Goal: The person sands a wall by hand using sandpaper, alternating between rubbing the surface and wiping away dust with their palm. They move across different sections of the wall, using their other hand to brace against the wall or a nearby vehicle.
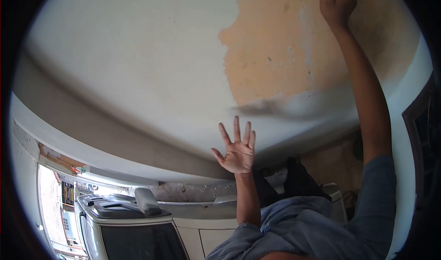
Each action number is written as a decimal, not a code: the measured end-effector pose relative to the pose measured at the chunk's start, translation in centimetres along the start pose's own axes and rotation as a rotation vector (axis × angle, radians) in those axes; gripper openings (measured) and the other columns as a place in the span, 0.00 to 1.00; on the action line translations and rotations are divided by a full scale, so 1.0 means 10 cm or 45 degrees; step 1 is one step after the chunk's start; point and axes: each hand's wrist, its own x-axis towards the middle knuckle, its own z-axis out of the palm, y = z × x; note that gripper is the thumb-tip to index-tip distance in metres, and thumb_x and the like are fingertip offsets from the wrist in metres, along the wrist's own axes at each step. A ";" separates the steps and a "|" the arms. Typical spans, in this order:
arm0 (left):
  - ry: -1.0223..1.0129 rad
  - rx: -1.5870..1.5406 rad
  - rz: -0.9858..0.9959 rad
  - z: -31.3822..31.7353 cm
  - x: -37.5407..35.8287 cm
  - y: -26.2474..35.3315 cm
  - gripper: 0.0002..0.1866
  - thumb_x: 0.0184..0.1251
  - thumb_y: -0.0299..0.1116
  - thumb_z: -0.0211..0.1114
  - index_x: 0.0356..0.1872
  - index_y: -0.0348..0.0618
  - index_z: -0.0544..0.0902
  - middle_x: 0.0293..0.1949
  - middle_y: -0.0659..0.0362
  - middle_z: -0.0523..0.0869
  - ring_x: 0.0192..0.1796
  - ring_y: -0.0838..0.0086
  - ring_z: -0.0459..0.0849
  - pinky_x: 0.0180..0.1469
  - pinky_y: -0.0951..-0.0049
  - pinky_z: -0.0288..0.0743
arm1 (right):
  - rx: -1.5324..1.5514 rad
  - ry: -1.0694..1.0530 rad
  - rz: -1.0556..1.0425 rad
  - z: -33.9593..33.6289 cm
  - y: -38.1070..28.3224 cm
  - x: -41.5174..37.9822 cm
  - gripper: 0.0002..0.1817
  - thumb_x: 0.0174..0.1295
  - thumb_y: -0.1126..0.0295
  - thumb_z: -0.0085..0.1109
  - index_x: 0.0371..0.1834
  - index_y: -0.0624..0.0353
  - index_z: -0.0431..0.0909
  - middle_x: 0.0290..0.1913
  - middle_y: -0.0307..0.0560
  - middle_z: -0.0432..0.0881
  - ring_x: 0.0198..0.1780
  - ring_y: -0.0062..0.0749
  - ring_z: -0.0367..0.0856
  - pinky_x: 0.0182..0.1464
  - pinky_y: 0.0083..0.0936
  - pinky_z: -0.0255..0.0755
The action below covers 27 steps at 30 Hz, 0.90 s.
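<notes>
My left hand (pixel 236 156) is raised with its palm toward me and its fingers spread, holding nothing. Behind it stands a pale wall (pixel 151 67) with a large peach-orange patch (pixel 271 53) whose left edge is ragged. My right arm reaches far up along the right side, and my right hand (pixel 339 5) is closed in front of the patch at the top edge of the view. What its curled fingers hold, if anything, I cannot tell. A soft shadow falls on the wall below the patch, just above my left fingertips.
A light-coloured vehicle (pixel 197 234) with a dark windscreen (pixel 142 241) and a side mirror (pixel 146 201) is parked close behind at the lower left. A dark-framed opening (pixel 420 117) lies at the right edge. Tiled floor (pixel 326 161) shows beside my legs.
</notes>
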 end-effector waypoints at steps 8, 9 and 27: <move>-0.153 -0.245 0.146 -0.05 -0.02 0.23 0.34 0.71 0.62 0.49 0.76 0.74 0.54 0.80 0.61 0.47 0.79 0.57 0.52 0.73 0.38 0.50 | 0.007 -0.041 0.070 -0.01 -0.05 0.01 0.17 0.75 0.65 0.45 0.56 0.63 0.79 0.56 0.52 0.81 0.62 0.40 0.77 0.67 0.31 0.64; -0.144 -0.240 0.146 -0.06 -0.01 0.28 0.34 0.71 0.62 0.49 0.76 0.74 0.54 0.80 0.61 0.47 0.79 0.57 0.52 0.73 0.38 0.50 | 0.016 -0.023 0.009 0.01 -0.05 0.01 0.17 0.75 0.65 0.44 0.56 0.63 0.79 0.57 0.52 0.81 0.62 0.40 0.76 0.67 0.31 0.63; 0.420 2.912 1.444 0.39 0.75 0.66 0.29 0.74 0.44 0.51 0.67 0.32 0.69 0.73 0.36 0.56 0.76 0.44 0.52 0.72 0.43 0.51 | 0.035 -0.060 0.378 0.01 -0.03 -0.13 0.19 0.74 0.66 0.45 0.59 0.66 0.76 0.60 0.51 0.79 0.66 0.36 0.72 0.70 0.29 0.59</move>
